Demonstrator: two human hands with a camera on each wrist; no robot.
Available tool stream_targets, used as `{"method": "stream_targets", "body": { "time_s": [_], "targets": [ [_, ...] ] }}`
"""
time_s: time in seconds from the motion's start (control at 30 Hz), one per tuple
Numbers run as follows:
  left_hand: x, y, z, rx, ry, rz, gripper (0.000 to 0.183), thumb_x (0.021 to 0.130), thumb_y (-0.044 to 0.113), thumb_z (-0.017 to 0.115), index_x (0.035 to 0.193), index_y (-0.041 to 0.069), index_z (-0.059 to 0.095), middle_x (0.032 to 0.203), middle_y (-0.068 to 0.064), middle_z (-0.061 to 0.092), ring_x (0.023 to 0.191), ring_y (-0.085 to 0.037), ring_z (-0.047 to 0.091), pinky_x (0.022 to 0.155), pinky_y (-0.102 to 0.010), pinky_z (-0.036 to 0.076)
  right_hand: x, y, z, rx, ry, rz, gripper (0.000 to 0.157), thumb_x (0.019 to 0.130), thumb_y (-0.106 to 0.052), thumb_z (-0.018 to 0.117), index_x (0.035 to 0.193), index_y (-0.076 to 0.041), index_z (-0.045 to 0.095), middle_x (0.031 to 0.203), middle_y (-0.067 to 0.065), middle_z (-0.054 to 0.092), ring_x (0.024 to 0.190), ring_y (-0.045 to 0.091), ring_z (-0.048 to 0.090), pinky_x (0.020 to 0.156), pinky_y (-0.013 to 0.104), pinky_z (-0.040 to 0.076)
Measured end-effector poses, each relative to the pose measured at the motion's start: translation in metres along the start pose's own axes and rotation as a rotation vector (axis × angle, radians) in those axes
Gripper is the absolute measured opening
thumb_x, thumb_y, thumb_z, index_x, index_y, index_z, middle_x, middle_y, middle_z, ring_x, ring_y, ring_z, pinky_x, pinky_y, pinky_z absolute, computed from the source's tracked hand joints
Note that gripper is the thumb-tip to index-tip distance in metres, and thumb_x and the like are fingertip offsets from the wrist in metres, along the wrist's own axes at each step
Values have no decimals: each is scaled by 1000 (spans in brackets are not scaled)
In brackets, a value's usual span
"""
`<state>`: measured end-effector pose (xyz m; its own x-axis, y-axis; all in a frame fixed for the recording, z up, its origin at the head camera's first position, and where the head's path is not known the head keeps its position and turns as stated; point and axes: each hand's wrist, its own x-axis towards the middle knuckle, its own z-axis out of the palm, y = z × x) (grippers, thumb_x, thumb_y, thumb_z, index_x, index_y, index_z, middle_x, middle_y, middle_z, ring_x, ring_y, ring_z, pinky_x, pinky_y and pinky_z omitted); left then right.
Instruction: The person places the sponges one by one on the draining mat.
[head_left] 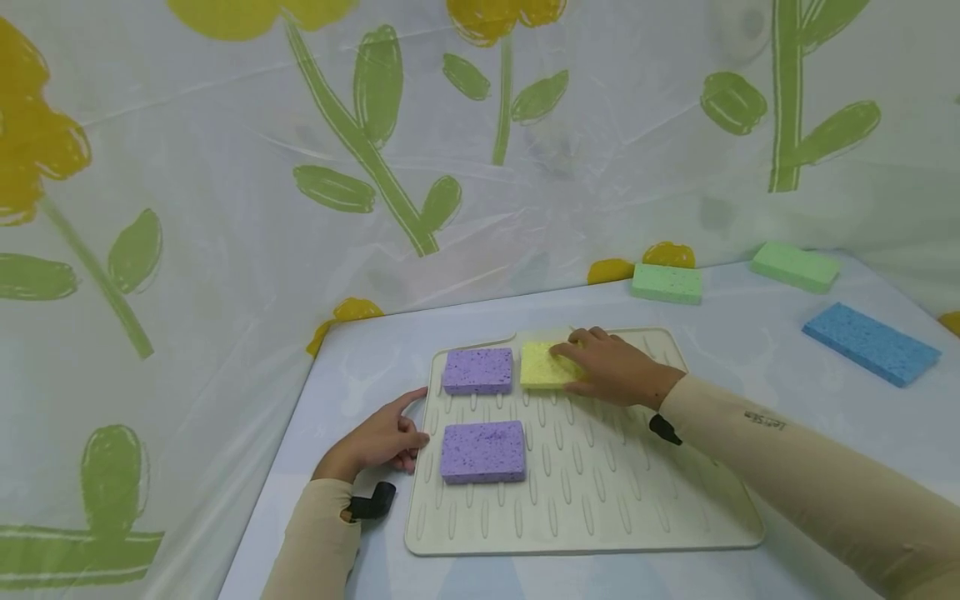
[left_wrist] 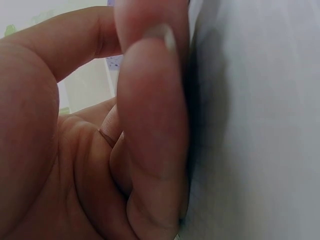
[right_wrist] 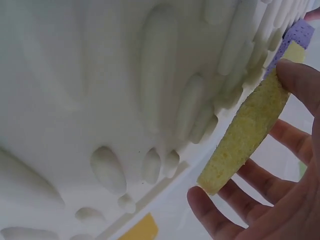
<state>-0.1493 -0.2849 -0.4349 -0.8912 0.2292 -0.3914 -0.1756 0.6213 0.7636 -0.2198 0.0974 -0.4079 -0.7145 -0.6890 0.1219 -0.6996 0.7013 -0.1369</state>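
My right hand (head_left: pixel 617 367) grips a yellow sponge (head_left: pixel 536 365) at the back of a cream ribbed mat (head_left: pixel 592 508). The right wrist view shows the thumb on one long side of that sponge (right_wrist: pixel 247 127) and the fingers spread around the other. At the mat's left edge my left hand (head_left: pixel 378 437) rests low, index finger and thumb reaching the rim and the other fingers loosely bent. Left of the yellow sponge lies a purple sponge (head_left: pixel 477 371). A second purple sponge (head_left: pixel 483 452) lies on the mat in front of it.
Beyond the mat, two green sponges (head_left: pixel 666 283) lie toward the table's back right. A blue sponge (head_left: pixel 872 343) lies at the right. A white sheet printed with yellow flowers (head_left: pixel 525 208) hangs behind the table (head_left: pixel 360 358) and along its left side.
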Motion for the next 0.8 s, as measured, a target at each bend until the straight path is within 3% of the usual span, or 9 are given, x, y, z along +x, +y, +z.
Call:
{"method": "stream_targets", "body": {
  "time_s": [0.8],
  "targets": [
    [1,-3,0,-20,-12,-1,85,92,14,67,161,19,17,72,-6,61,55,-16,64,53,-29,51,6,1,2,22,-125,35,56,96,-35,67,146,-18,49,140,22,50,128,42,50,102,56,47]
  ]
}}
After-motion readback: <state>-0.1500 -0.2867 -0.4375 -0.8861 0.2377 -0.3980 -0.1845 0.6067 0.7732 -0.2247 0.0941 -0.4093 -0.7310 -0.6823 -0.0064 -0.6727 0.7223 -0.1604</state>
